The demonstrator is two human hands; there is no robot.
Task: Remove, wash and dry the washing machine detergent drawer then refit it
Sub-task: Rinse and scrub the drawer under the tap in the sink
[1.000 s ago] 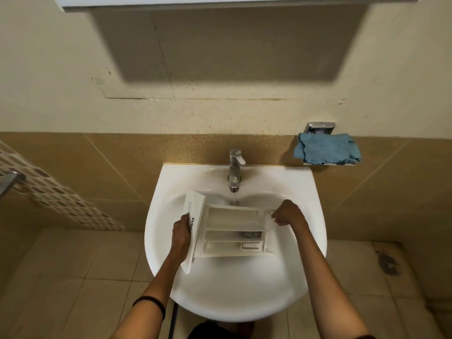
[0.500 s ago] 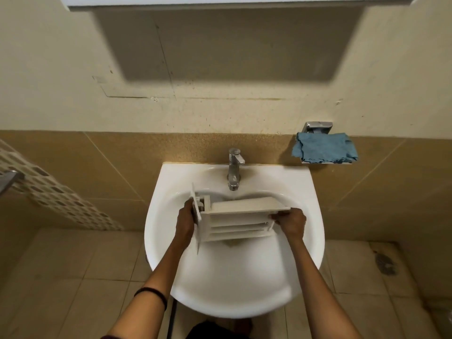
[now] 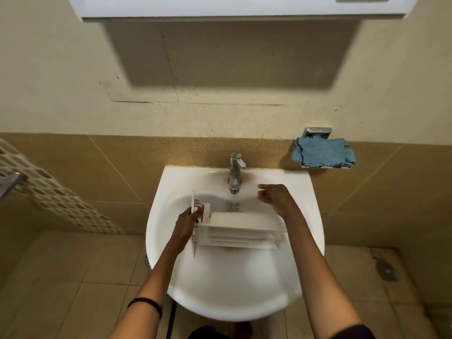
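The white detergent drawer (image 3: 238, 230) lies tipped on its side in the white basin (image 3: 234, 285), its front panel to the left. My left hand (image 3: 189, 220) grips that front panel end, fingers curled round it. My right hand (image 3: 274, 195) is off the drawer, hovering above the basin just right of the chrome tap (image 3: 235, 171), fingers loosely bent and holding nothing. A thin stream of water runs from the tap into the basin behind the drawer.
A blue cloth (image 3: 322, 155) lies on a small wall shelf to the right of the tap. A white cabinet (image 3: 232, 6) hangs overhead. Beige floor tiles with a floor drain (image 3: 147, 260) lie left of the basin.
The drawer was tipped from face-up onto its side. My right hand let go of its right end and moved up toward the tap; water now runs.
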